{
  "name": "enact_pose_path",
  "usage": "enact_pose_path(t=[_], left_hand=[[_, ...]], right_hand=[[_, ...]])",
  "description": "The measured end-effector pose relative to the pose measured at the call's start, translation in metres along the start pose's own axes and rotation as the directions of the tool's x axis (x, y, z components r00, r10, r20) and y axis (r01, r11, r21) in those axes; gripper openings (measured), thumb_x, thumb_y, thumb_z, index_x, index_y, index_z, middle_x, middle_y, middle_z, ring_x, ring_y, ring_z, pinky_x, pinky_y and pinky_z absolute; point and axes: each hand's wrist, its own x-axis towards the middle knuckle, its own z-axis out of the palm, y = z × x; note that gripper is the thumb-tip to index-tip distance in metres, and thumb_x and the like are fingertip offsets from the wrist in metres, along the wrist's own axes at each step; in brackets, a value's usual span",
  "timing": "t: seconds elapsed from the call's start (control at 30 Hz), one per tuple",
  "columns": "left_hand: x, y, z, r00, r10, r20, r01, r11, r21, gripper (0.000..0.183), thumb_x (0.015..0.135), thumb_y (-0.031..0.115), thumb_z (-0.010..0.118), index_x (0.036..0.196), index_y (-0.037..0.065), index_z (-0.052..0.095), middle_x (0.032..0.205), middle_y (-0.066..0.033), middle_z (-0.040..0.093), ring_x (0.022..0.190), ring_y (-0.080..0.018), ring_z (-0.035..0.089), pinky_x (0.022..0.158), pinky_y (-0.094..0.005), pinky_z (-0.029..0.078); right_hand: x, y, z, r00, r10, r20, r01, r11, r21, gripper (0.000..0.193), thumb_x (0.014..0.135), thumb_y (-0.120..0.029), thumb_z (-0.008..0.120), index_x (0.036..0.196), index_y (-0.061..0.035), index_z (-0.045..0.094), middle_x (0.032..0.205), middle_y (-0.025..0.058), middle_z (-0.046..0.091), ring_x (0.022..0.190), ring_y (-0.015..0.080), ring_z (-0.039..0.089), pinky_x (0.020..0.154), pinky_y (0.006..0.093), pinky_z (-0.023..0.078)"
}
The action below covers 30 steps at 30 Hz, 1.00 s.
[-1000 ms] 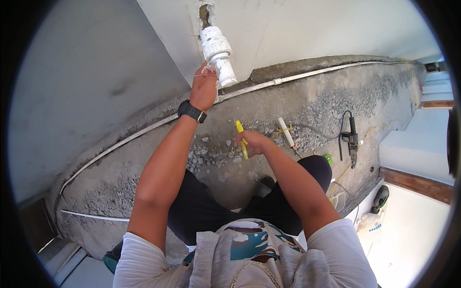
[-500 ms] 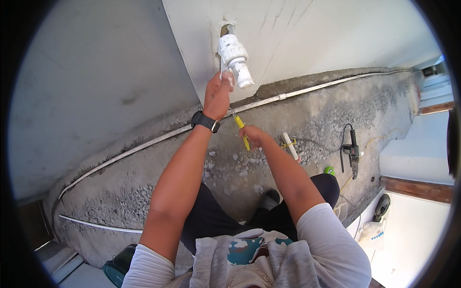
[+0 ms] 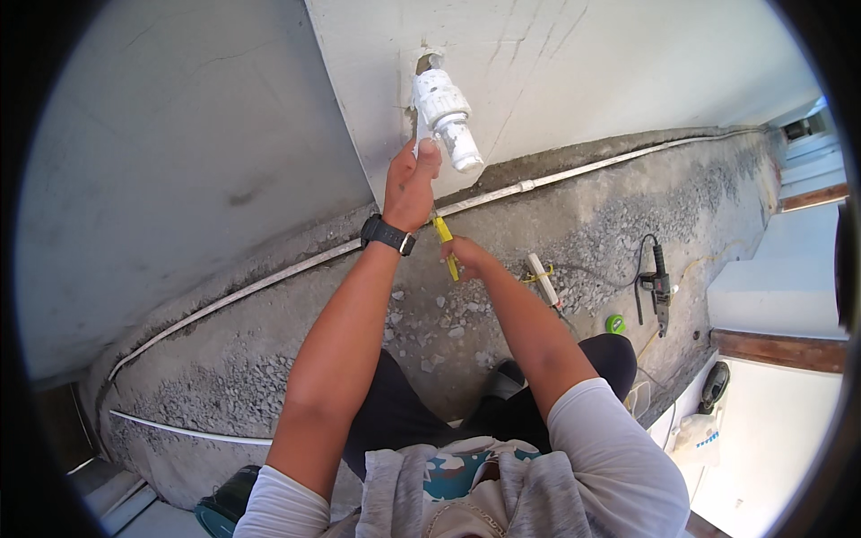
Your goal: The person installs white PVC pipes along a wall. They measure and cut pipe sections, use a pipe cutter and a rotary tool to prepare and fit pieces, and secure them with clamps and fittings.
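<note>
Clearly, the right hand (image 3: 465, 256) clamps a yellow tool (image 3: 443, 230) near the left hand (image 3: 413, 186), whose grip I cannot tell, beside the far white wall pipe (image 3: 445, 103). A slipping tool could jab that hand.

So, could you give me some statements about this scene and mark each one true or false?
1. The right grip holds a yellow tool. True.
2. The left grip is beside the white pipe fitting. True.
3. That fitting lies loose on the floor. False: it juts from the pale wall.
4. The dark watch is on the right wrist. False: it is on the left wrist.
5. The black power tool lies to the right of the small green object. True.
</note>
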Motion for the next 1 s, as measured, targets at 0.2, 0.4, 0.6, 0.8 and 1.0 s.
enact_pose_path(t=[0.2,0.4,0.6,0.8,1.0], left_hand=[[-0.002,0.002,0.002,1.000,-0.015,-0.011,0.015,1.000,-0.018,0.057,0.100,0.057,0.048,0.099,0.001,0.058,0.078,0.0024,0.049,0.074,-0.0097,0.041,0.069,-0.0265,0.036],[-0.001,0.003,-0.001,1.000,-0.013,0.023,0.013,1.000,-0.022,0.055,0.101,0.055,0.048,0.101,0.001,0.058,0.079,0.0021,0.050,0.074,-0.0100,0.042,0.069,-0.0267,0.037],[-0.003,0.002,0.001,1.000,-0.010,0.010,0.010,1.000,0.012,0.059,0.100,0.058,0.045,0.100,0.001,0.057,0.078,0.0022,0.049,0.074,-0.0101,0.042,0.069,-0.0272,0.037],[-0.001,0.001,-0.001,0.999,-0.018,0.032,0.017,1.000,0.024,0.060,0.100,0.060,0.045,0.100,0.001,0.058,0.078,0.0020,0.049,0.074,-0.0103,0.042,0.069,-0.0274,0.038],[-0.004,0.002,0.000,0.999,-0.025,0.022,0.025,0.999,0.034,0.062,0.099,0.061,0.045,0.102,0.000,0.059,0.080,0.0015,0.051,0.075,-0.0105,0.044,0.071,-0.0278,0.039]], right_hand=[[0.007,0.007,-0.005,1.000,-0.024,-0.002,0.024,0.999,0.027,0.050,0.076,-0.019,0.061,0.124,-0.0084,0.053,0.136,0.0216,0.044,0.129,0.0461,0.039,0.097,0.0743,0.035],[0.011,0.007,-0.004,1.000,-0.021,-0.014,0.021,0.999,0.030,0.055,0.075,-0.017,0.062,0.128,-0.0075,0.051,0.132,0.0217,0.045,0.126,0.0472,0.041,0.095,0.0740,0.036],[0.008,0.010,-0.002,0.998,-0.060,-0.027,0.061,0.998,0.020,0.053,0.075,-0.017,0.063,0.126,-0.0061,0.052,0.124,0.0201,0.049,0.119,0.0431,0.047,0.091,0.0697,0.041],[0.004,0.009,-0.001,0.995,-0.092,-0.042,0.092,0.996,-0.016,0.049,0.075,-0.017,0.064,0.121,-0.0051,0.054,0.117,0.0187,0.052,0.112,0.0397,0.052,0.087,0.0649,0.044],[0.017,0.012,-0.003,0.998,-0.039,-0.059,0.039,0.999,-0.003,0.046,0.077,-0.020,0.064,0.119,-0.0041,0.056,0.121,0.0190,0.052,0.116,0.0415,0.051,0.087,0.0662,0.045]])
